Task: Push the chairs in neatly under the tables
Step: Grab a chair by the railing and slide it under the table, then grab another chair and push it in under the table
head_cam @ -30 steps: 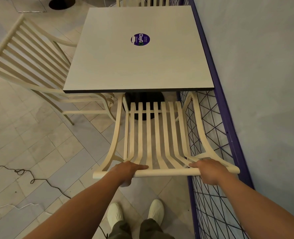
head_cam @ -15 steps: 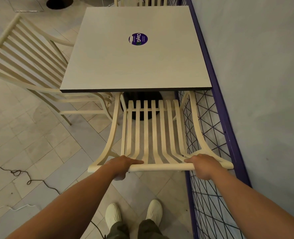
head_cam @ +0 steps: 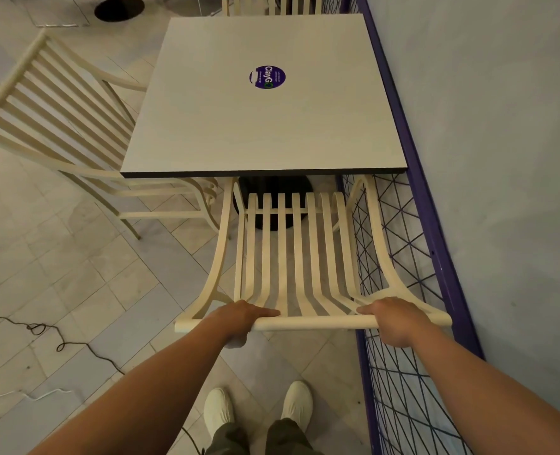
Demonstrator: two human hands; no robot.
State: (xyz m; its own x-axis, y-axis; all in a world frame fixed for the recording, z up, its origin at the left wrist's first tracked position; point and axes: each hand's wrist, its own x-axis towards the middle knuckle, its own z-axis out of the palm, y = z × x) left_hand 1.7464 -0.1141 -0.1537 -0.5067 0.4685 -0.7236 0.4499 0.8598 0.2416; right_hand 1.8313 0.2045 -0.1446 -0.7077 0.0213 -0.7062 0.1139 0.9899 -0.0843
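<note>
The left hand point(head_cam: 242, 320) and right hand point(head_cam: 393, 318) curl round the top bar of the chair point(head_cam: 318, 322). Its seat is tucked under the table point(head_cam: 259, 133) edge (back sticking out). A purple fence point(head_cam: 436, 231) is just beside it; a second chair point(head_cam: 58, 103) stands left.

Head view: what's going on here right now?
A person stands behind a cream slatted chair and grips its top rail with both hands, the left hand and the right hand set apart. The chair's seat end is under the near edge of the table, and its back leans toward the person, close beside the purple mesh fence. A second chair stands angled at the table's left side.
</note>
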